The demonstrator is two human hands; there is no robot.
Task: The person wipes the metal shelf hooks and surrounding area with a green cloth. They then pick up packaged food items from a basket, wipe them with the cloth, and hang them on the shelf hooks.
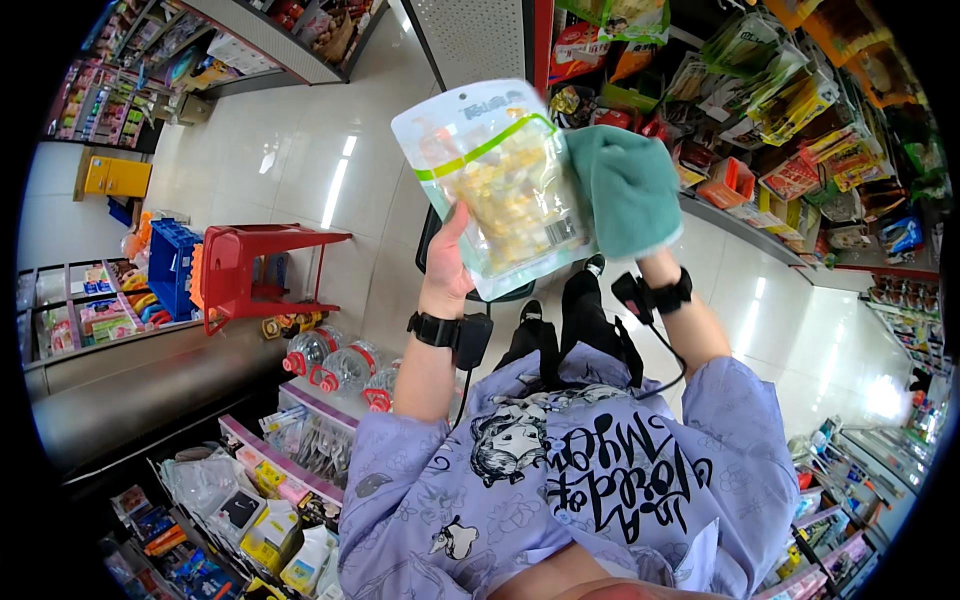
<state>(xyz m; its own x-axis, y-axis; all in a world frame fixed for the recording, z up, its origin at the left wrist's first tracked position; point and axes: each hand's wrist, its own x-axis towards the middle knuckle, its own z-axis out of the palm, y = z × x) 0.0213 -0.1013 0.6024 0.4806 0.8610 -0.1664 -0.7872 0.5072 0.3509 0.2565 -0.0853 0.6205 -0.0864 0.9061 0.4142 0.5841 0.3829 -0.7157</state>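
Down at the bottom edge, the person's lilac printed shirt (560, 480) is filling the lower centre, both forearms rising out of it with a black band on each wrist. Moving up, the left hand (447, 268) is gripping the lower left edge of a clear pouch (500, 185), thumb lying across its front, holding it up at the centre of the frame. The pouch is showing yellowish pieces inside and a green stripe across its upper part. Right beside it, the right hand is hiding under a teal cloth (625, 190), pressing that cloth against the pouch's right edge; the fingers are covered, so their grip is unclear. Lower left, water bottles (340, 365) with red caps are lying by the low shelves. Further out at left, a red stool (255, 270) is standing on the white floor (290, 150). Upper right, shelves (800, 110) of packaged goods are crowding the frame.
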